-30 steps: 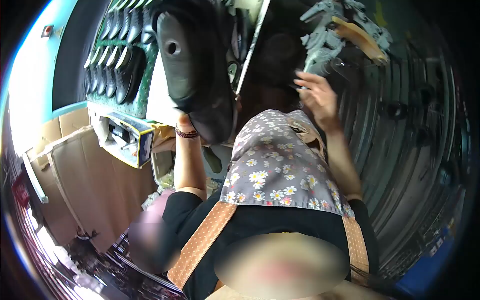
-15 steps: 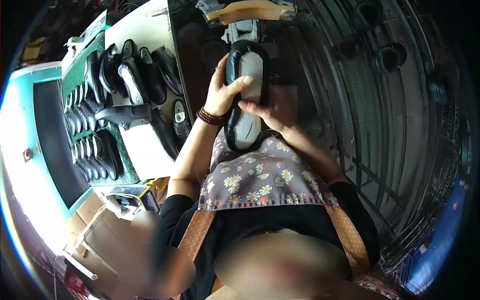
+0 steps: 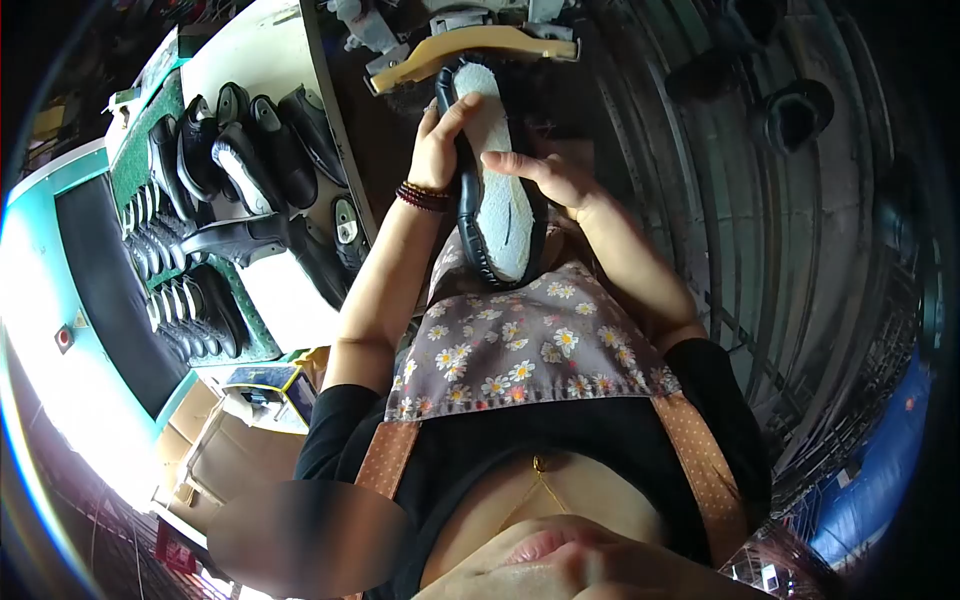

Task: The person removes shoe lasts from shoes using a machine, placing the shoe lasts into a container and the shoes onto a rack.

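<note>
A black shoe upper with a white underside is held bottom-up in front of my apron, its far end close to a tan curved pad on a machine. My left hand grips its left side, with the thumb lying on the white surface. On the right side my right hand holds it too, thumb across the white face. The other fingers of my right hand are mostly hidden behind the shoe.
At the left stands a white table with several black shoes on it. Rows of shoes lie on a green surface beyond. A cardboard box is at lower left; dark rails run along the right.
One second ago a dark shoe was raised at my left and my right hand was apart. Both hands now hold a shoe in front; since half a second ago its far end has come nearer the tan pad.
</note>
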Action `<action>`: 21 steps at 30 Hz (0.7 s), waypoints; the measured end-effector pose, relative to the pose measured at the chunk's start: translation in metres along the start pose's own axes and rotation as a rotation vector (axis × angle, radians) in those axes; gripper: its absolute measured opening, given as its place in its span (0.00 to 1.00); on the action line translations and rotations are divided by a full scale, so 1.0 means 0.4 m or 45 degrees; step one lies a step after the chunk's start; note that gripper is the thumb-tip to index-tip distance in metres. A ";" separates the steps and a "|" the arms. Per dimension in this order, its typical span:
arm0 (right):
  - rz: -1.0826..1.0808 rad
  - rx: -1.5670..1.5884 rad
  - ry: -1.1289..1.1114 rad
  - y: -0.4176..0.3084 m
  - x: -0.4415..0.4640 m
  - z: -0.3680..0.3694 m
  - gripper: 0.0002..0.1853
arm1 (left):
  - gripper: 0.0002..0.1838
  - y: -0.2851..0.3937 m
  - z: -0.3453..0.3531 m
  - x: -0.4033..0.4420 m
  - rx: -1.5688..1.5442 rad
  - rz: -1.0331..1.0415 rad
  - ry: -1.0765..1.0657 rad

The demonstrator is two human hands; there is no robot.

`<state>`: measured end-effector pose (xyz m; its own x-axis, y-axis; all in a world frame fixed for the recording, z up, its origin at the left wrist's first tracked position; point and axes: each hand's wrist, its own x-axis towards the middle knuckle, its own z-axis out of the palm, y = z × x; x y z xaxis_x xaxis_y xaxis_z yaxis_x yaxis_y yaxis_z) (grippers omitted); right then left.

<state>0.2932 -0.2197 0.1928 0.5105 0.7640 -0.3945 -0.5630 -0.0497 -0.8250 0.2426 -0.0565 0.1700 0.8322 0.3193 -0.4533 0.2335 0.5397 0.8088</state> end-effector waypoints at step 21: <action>-0.175 -0.168 -0.068 0.088 0.008 -0.080 0.37 | 0.37 -0.087 -0.026 -0.016 0.139 0.332 0.046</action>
<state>0.2957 -0.2397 0.1496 0.5395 0.8024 -0.2551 -0.3985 -0.0235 -0.9169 0.2240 -0.0693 0.1409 0.8532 0.4653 -0.2359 0.0680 0.3491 0.9346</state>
